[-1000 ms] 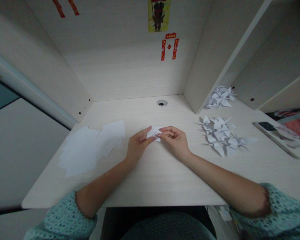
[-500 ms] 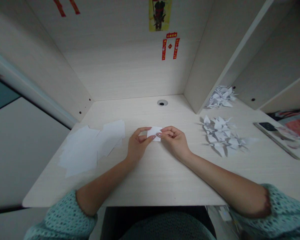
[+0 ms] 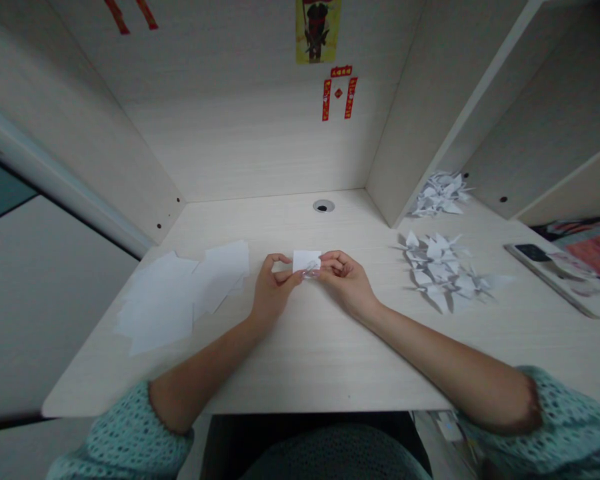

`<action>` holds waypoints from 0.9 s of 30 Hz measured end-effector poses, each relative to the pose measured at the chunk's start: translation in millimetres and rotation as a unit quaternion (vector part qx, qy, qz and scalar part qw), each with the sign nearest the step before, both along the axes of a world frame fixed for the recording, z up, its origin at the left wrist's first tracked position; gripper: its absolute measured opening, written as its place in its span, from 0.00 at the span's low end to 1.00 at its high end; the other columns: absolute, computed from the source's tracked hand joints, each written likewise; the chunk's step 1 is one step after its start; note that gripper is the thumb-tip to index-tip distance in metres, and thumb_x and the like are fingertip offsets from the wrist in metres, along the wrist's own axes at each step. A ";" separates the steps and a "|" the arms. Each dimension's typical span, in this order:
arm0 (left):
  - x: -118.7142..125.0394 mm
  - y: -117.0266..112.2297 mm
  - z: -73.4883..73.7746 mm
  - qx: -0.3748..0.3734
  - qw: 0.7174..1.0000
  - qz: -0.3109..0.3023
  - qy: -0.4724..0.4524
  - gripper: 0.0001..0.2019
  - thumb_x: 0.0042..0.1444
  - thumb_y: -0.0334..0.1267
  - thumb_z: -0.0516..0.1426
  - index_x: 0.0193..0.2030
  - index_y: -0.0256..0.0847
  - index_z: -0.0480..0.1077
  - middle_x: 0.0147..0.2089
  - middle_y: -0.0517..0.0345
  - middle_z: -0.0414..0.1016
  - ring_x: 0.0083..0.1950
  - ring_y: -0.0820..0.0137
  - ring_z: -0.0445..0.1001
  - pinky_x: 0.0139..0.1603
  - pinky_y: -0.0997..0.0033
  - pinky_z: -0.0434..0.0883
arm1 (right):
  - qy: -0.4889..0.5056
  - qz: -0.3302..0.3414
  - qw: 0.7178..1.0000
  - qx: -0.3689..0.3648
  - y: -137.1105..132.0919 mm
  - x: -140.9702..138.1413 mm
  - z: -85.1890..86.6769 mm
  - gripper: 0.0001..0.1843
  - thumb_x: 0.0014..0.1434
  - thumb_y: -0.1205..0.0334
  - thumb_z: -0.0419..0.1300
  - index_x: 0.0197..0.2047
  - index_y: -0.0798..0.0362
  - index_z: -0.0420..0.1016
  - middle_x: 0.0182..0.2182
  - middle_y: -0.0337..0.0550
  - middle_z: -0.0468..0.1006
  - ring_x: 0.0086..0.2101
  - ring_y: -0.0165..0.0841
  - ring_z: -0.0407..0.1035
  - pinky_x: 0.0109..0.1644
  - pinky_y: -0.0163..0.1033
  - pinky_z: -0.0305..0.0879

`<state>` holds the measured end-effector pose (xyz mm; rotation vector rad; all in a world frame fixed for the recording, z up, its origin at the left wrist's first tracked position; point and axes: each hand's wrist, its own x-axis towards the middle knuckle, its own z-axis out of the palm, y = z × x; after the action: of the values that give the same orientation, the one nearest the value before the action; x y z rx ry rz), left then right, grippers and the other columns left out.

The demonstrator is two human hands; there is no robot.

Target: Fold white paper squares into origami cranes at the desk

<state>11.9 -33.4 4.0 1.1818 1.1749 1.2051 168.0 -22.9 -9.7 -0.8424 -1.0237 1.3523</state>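
A small folded white paper (image 3: 306, 260) lies on the pale wooden desk (image 3: 300, 347) between my two hands. My left hand (image 3: 273, 288) is curled, its thumb and forefinger pinching the paper's lower left edge. My right hand (image 3: 346, 281) has its fingers bent and pressed on the paper's right edge. Both forearms rest on the desk, with teal knitted sleeves pushed up.
Loose white sheets (image 3: 180, 297) lie spread at the left. Several folded paper cranes (image 3: 443, 270) sit at the right, with another heap (image 3: 439, 193) on the shelf behind. A phone (image 3: 563, 277) lies far right. A cable hole (image 3: 323, 206) is at the back.
My left hand's fingers have curled in from stretched to a pinch. The paper has gone from a tilted shape to a flat square between the fingertips.
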 end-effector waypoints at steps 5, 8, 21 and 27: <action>2.4 -1.3 1.6 0.011 1.000 -0.024 -0.004 0.21 0.44 0.44 0.64 0.38 0.44 0.57 0.21 0.66 0.74 0.22 0.77 0.68 0.24 0.81 0.57 | 0.033 -0.002 0.999 -0.012 -0.4 0.0 -0.5 0.18 0.40 0.63 0.71 0.27 0.50 0.64 0.22 0.32 0.75 0.24 0.27 0.68 0.32 0.34 0.63; 3.6 -2.0 3.0 0.007 1.000 -0.025 -0.002 0.21 0.44 0.45 0.64 0.38 0.44 0.57 0.22 0.66 0.75 0.21 0.77 0.67 0.24 0.81 0.58 | 0.049 -0.001 0.999 -0.018 -0.3 0.3 0.4 0.19 0.40 0.64 0.71 0.26 0.50 0.61 0.21 0.30 0.73 0.23 0.26 0.66 0.30 0.33 0.61; -0.6 4.5 -1.3 0.000 1.000 -0.007 0.016 0.27 0.45 0.43 0.64 0.51 0.42 0.61 0.22 0.63 0.76 0.27 0.72 0.74 0.31 0.76 0.67 | 0.031 0.001 0.999 -0.010 0.2 1.8 1.9 0.18 0.43 0.61 0.69 0.24 0.51 0.61 0.21 0.32 0.72 0.24 0.26 0.64 0.30 0.33 0.56; 0.0 1.4 5.3 -0.010 0.997 -0.050 0.051 0.23 0.44 0.45 0.64 0.47 0.39 0.69 0.26 0.58 0.78 0.28 0.70 0.74 0.28 0.75 0.66 | -0.076 -0.021 0.995 0.052 0.6 6.3 0.2 0.12 0.50 0.60 0.64 0.27 0.50 0.63 0.21 0.33 0.66 0.24 0.28 0.60 0.30 0.34 0.55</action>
<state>11.9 -31.9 9.2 1.2854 1.1866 1.0660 174.3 -22.3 -9.6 -0.8945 -1.1785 1.2024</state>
